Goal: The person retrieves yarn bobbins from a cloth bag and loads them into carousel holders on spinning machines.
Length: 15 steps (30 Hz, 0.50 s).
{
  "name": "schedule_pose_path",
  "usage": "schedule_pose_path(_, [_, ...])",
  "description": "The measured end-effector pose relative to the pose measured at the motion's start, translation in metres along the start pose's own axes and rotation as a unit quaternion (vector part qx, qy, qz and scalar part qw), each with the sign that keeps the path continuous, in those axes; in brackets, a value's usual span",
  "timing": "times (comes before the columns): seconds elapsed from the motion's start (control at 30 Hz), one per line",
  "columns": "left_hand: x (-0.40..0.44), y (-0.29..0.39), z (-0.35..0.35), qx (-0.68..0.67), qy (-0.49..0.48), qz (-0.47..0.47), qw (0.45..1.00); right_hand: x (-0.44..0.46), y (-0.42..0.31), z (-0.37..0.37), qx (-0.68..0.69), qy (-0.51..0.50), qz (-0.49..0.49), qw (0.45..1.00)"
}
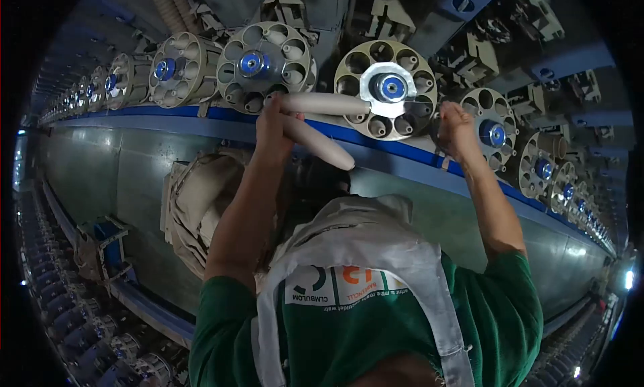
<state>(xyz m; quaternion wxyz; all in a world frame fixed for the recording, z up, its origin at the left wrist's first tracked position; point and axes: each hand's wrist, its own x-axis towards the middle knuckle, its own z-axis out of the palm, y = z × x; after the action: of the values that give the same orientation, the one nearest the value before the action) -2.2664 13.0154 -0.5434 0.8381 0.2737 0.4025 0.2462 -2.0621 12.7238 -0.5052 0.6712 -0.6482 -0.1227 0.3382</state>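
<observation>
My left hand (270,128) is closed around the ends of two pale yarn bobbins. The upper bobbin (325,104) points right, its tip in front of a round magazine (386,53) with a blue-centred hub (392,87). The lower bobbin (318,142) slants down to the right. From the upper bobbin's tip a thin thread (419,103) runs to my right hand (457,128), whose fingers are pinched together on it, beside the magazine on the right (493,133).
Other round magazines (176,70) line the machine on both sides, some with bobbins in their pockets. A blue rail (315,122) runs beneath them. At left are a beige cloth bag (208,206) and a metal frame (111,243). More machinery (100,333) stands lower left.
</observation>
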Motion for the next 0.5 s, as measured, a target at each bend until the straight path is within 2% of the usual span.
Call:
schedule_pose_path(0.03, [0.002,-0.001,0.000,-0.011,-0.005,0.018,1.000,0.008,0.000,0.003,0.005,-0.007,-0.002,1.000])
schedule_pose_path(0.1, [0.007,-0.001,0.002,-0.012,-0.031,0.062,0.998,0.025,0.001,0.019,-0.089,0.022,-0.078,0.993])
schedule_pose_path(0.17, [0.008,0.000,0.009,-0.003,-0.062,0.102,0.993,0.044,0.007,0.042,-0.127,-0.015,-0.146,0.981])
schedule_pose_path(0.23, [0.004,0.002,0.026,0.099,-0.042,0.160,0.981,0.064,0.009,0.068,-0.117,-0.061,-0.232,0.964])
schedule_pose_path(0.27, [0.006,0.003,0.031,0.103,-0.042,0.159,0.981,0.069,0.003,0.079,-0.114,-0.058,-0.231,0.965])
schedule_pose_path(0.3, [0.007,0.003,0.034,0.205,-0.102,0.188,0.955,0.071,-0.008,0.091,0.074,-0.095,-0.149,0.981])
schedule_pose_path(0.33, [0.006,0.002,0.035,0.301,-0.160,0.214,0.915,0.074,-0.014,0.096,0.257,-0.128,-0.060,0.956])
schedule_pose_path(0.37, [0.003,0.003,0.041,0.300,-0.160,0.213,0.916,0.080,-0.017,0.093,0.330,-0.163,-0.016,0.930])
schedule_pose_path(0.4, [-0.001,0.007,0.052,0.296,-0.158,0.198,0.921,0.087,-0.022,0.089,0.328,-0.163,-0.018,0.930])
schedule_pose_path(0.47, [-0.009,0.023,0.068,0.294,-0.162,0.179,0.925,0.090,-0.030,0.085,0.316,-0.329,-0.076,0.887])
schedule_pose_path(0.5, [-0.012,0.033,0.078,0.213,-0.141,0.104,0.961,0.074,-0.035,0.102,0.124,-0.216,-0.071,0.966])
